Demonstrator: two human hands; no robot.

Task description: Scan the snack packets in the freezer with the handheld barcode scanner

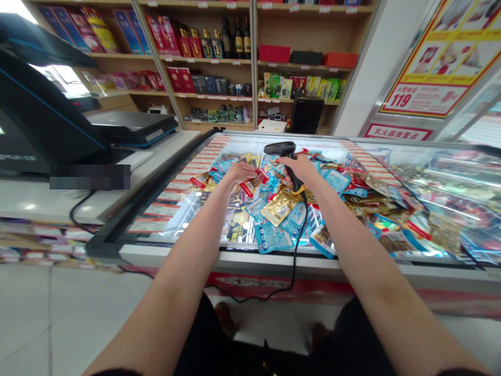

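Over the middle of a chest freezer [235, 256], the right hand [300, 169] grips a corded barcode scanner [282, 149], the left hand [238, 175] lies open-fingered above heaped snack packets [276, 207], and the dangling cord [303, 230] could snag them.

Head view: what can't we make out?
All in the head view:
Left hand: palm down; the hand itself hides anything beneath it.
Barcode scanner: the right hand hides its trigger.
Foil packets: far-right labels are obscured by glare on the glass and too small to read.
Wooden shelves: upper rows cut off by the top edge.
Shelf price tags: too small to read.
Counter: a pixelated patch hides part of it.
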